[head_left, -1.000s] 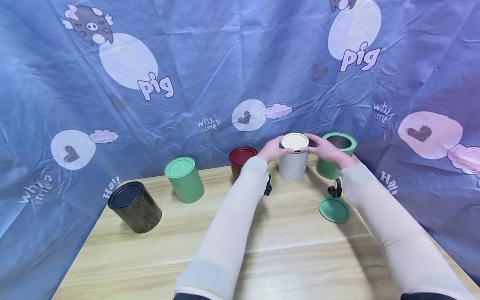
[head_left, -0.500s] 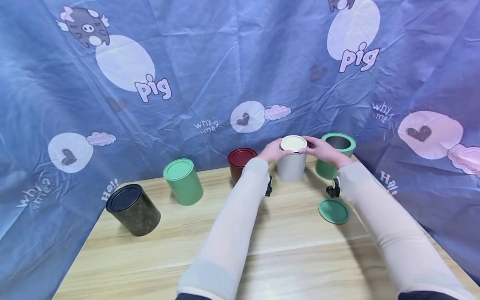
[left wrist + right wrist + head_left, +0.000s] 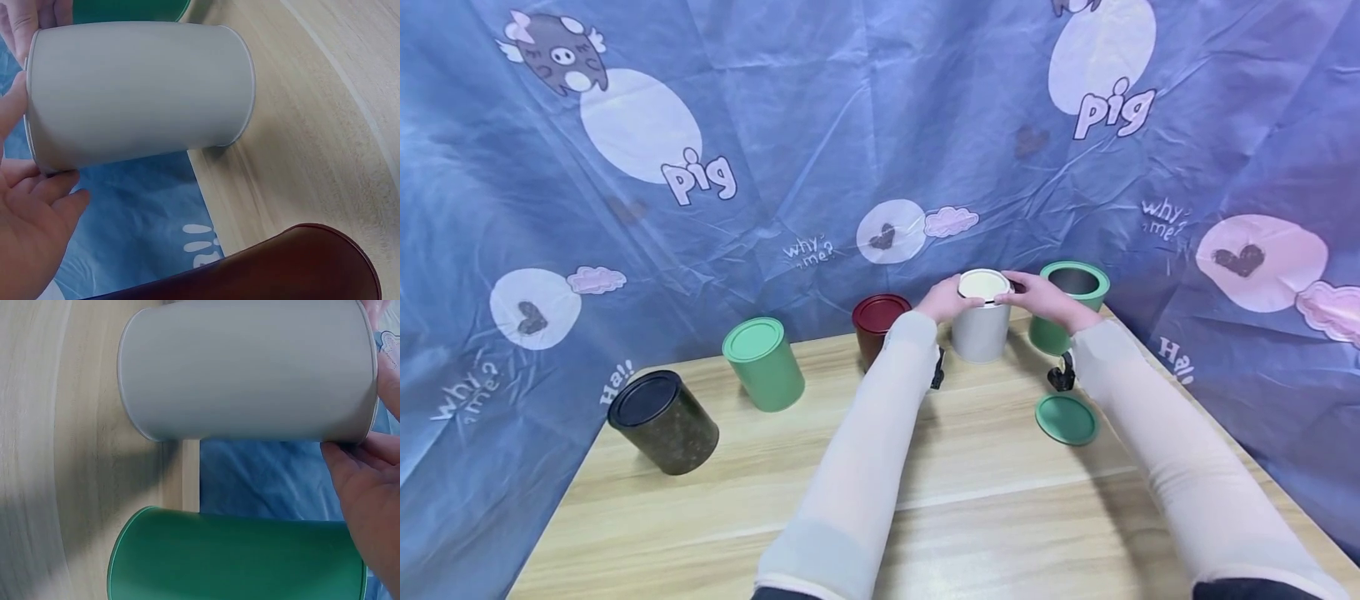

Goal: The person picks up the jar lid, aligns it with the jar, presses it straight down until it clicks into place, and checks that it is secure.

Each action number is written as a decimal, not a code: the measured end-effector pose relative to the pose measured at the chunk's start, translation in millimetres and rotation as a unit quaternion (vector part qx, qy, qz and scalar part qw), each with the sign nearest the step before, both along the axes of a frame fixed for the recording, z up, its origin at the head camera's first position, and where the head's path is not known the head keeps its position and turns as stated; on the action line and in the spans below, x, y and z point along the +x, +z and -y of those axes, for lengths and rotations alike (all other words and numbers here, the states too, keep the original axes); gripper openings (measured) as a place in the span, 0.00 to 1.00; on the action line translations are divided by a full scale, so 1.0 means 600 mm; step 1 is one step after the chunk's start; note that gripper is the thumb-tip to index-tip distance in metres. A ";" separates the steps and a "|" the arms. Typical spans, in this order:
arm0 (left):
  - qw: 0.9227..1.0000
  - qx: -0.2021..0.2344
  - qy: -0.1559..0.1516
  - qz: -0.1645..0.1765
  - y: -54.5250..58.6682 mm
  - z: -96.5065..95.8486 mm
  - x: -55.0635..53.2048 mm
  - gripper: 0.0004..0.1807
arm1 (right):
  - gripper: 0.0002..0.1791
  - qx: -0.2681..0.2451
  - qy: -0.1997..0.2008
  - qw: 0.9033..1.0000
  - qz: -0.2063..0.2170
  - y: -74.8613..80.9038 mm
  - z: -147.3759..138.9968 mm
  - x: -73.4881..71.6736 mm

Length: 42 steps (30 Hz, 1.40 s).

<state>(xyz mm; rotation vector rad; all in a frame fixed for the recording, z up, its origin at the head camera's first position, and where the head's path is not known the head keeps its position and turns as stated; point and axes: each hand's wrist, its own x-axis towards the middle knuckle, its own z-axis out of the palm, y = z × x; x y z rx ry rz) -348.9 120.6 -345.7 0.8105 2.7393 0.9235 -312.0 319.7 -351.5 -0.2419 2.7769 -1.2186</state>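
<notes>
A pale grey canister (image 3: 981, 337) stands near the back edge of the table, with a cream lid (image 3: 984, 285) at its top. My left hand (image 3: 943, 301) holds the lid's edge from the left, thumb in front. From the right, my right hand (image 3: 1043, 299) grips the same edge, its thumb near the left one. In both wrist views the fingertips are right at the canister's top rim. Just right of it stands a green canister (image 3: 1049, 335) without a lid, its dark inside showing. A green lid (image 3: 1067, 419) lies flat on the table in front of that one.
A dark red lidded canister (image 3: 871, 342) stands left of the grey one, partly behind my left sleeve. Farther left are a light green lidded canister (image 3: 772, 377) and a black one (image 3: 676, 433). Blue printed cloth (image 3: 820, 150) hangs behind the wooden table (image 3: 970, 533).
Both hands stay at the top rim of the grey canister, with barely any finger movement. The head view has shifted slightly, moving the whole scene a little to the left.
</notes>
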 end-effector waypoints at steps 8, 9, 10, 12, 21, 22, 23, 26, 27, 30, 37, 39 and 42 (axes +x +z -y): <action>0.999 0.028 0.025 0.009 -0.014 0.004 -0.010 0.35 | 0.49 -0.043 0.001 0.999 0.006 -0.008 -0.009 0.001; 0.999 0.030 0.032 0.008 -0.017 0.004 -0.011 0.36 | 0.49 -0.050 0.000 0.999 0.009 -0.009 -0.010 0.001; 0.999 0.030 0.036 0.006 -0.021 0.004 -0.014 0.36 | 0.48 -0.055 -0.002 0.998 0.013 -0.010 -0.010 0.000; 0.998 0.033 0.045 0.001 -0.026 0.004 -0.017 0.38 | 0.47 -0.060 -0.006 0.998 0.020 -0.010 -0.010 -0.003; 0.998 0.011 0.042 -0.041 -0.027 0.005 -0.023 0.37 | 0.42 -0.055 -0.018 0.998 0.032 -0.001 -0.009 -0.006; 0.998 0.005 0.042 -0.043 -0.028 0.005 -0.023 0.37 | 0.42 -0.054 -0.014 0.998 0.031 -0.002 -0.009 -0.007; 0.998 0.001 0.042 -0.044 -0.029 0.006 -0.023 0.37 | 0.42 -0.056 -0.009 0.998 0.030 -0.003 -0.009 -0.008; 0.998 -0.006 0.046 -0.043 -0.030 0.007 -0.023 0.38 | 0.40 -0.064 0.000 0.998 0.028 -0.007 -0.010 -0.012; 0.998 -0.007 0.047 -0.045 -0.031 0.008 -0.023 0.38 | 0.40 -0.068 0.002 0.997 0.027 -0.008 -0.010 -0.014; 0.998 -0.014 0.049 -0.049 -0.030 0.008 -0.023 0.38 | 0.39 -0.068 0.003 0.997 0.030 -0.009 -0.010 -0.017; 0.997 -0.040 0.045 -0.050 -0.031 0.006 -0.020 0.38 | 0.40 -0.058 0.003 0.997 0.053 -0.015 -0.016 -0.023; 0.997 -0.041 0.043 -0.047 -0.031 0.005 -0.020 0.39 | 0.40 -0.058 0.002 0.997 0.057 -0.015 -0.017 -0.023; 0.997 -0.043 0.044 -0.042 -0.032 0.004 -0.021 0.39 | 0.41 -0.047 0.005 0.997 0.055 -0.012 -0.016 -0.021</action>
